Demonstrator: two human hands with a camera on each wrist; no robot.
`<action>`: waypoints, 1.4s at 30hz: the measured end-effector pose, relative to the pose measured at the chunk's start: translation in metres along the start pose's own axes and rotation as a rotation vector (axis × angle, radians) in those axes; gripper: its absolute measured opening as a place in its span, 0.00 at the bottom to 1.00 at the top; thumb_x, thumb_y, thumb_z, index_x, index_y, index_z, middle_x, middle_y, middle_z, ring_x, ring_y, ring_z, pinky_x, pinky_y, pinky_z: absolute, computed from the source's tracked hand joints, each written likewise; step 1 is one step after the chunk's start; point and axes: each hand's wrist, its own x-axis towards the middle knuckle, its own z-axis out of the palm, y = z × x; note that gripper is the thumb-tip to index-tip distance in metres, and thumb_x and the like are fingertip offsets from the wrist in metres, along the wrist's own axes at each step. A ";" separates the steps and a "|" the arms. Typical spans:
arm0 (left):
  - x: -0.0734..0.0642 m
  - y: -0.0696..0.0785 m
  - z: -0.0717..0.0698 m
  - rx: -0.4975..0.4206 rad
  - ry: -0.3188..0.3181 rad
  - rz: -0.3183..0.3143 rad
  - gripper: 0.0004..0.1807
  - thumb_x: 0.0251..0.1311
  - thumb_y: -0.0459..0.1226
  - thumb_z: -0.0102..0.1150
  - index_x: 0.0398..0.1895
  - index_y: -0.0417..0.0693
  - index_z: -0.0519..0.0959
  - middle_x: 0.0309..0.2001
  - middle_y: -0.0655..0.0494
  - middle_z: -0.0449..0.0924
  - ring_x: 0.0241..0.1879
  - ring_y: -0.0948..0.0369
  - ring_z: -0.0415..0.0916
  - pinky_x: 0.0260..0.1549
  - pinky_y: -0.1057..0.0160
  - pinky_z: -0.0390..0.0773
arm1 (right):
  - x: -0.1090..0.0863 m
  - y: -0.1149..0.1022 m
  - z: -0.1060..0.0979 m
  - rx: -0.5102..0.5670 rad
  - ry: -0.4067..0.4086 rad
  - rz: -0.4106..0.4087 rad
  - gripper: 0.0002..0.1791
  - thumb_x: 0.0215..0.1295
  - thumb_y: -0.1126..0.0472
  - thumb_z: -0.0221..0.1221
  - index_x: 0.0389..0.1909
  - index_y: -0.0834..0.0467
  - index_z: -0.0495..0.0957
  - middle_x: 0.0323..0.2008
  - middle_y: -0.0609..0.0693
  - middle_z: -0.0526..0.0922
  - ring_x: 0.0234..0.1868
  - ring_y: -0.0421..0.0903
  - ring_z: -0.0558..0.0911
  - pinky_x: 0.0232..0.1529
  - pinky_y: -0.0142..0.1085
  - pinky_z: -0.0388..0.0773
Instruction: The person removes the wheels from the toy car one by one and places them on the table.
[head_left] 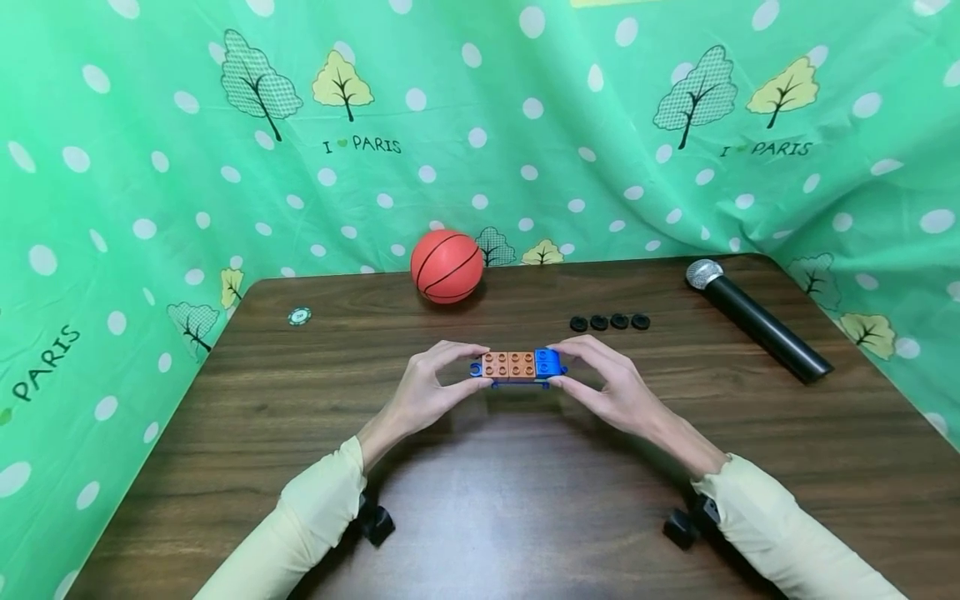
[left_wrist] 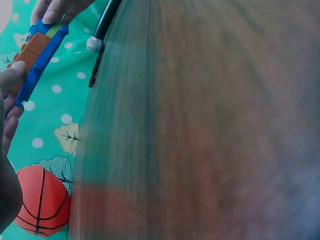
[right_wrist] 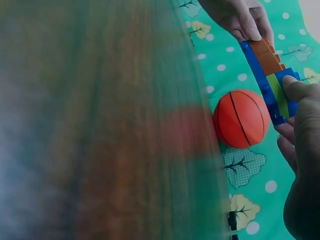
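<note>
Both hands hold a toy built of bricks (head_left: 508, 365) above the table, one at each end. It has a long blue base (left_wrist: 42, 65) with a small hook-like end. Two orange bricks (right_wrist: 265, 56) sit side by side on the base. At the right end a blue brick (head_left: 547, 363) tops a lime-green brick (right_wrist: 278, 94). My left hand (head_left: 423, 383) pinches the orange end between thumb and fingers. With thumb and fingers my right hand (head_left: 618, 387) pinches the blue end.
Behind the toy a red basketball (head_left: 447, 267) rests near the table's back edge. Several small black discs (head_left: 618, 322) lie in a row right of it. A black microphone (head_left: 765, 325) lies far right, a poker chip (head_left: 299, 317) far left. Green cloth (head_left: 480, 92) hangs around the wooden table (head_left: 517, 500).
</note>
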 end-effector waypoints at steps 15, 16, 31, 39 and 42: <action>0.006 -0.015 -0.002 0.017 -0.012 -0.176 0.21 0.59 0.33 0.75 0.57 0.43 0.84 0.51 0.52 0.86 0.52 0.57 0.81 0.53 0.50 0.80 | 0.010 0.021 0.010 -0.031 -0.011 0.038 0.27 0.55 0.77 0.72 0.57 0.65 0.80 0.51 0.54 0.83 0.47 0.50 0.83 0.48 0.45 0.83; 0.006 -0.016 -0.002 0.019 -0.015 -0.183 0.21 0.59 0.33 0.75 0.57 0.43 0.84 0.52 0.52 0.86 0.52 0.57 0.81 0.53 0.50 0.81 | 0.010 0.021 0.010 -0.036 -0.015 0.048 0.26 0.56 0.76 0.72 0.57 0.65 0.80 0.51 0.54 0.83 0.48 0.50 0.83 0.48 0.46 0.83; 0.011 -0.029 0.003 0.057 -0.037 -0.245 0.21 0.61 0.37 0.75 0.57 0.46 0.84 0.51 0.53 0.86 0.53 0.58 0.81 0.55 0.50 0.79 | 0.011 0.032 0.015 -0.042 -0.049 0.139 0.24 0.61 0.72 0.71 0.58 0.65 0.79 0.53 0.56 0.82 0.50 0.52 0.82 0.49 0.50 0.82; 0.011 -0.038 0.004 0.064 -0.048 -0.294 0.20 0.65 0.37 0.72 0.59 0.44 0.83 0.52 0.51 0.85 0.54 0.57 0.81 0.57 0.49 0.77 | 0.014 0.040 0.019 -0.040 -0.070 0.175 0.23 0.63 0.70 0.70 0.59 0.65 0.79 0.53 0.58 0.82 0.49 0.56 0.83 0.48 0.51 0.82; 0.011 -0.039 0.004 0.070 -0.053 -0.311 0.20 0.65 0.37 0.71 0.59 0.44 0.83 0.53 0.51 0.85 0.55 0.56 0.81 0.58 0.48 0.76 | 0.015 0.044 0.020 -0.039 -0.077 0.178 0.22 0.64 0.70 0.70 0.59 0.66 0.79 0.53 0.59 0.82 0.50 0.59 0.83 0.49 0.52 0.82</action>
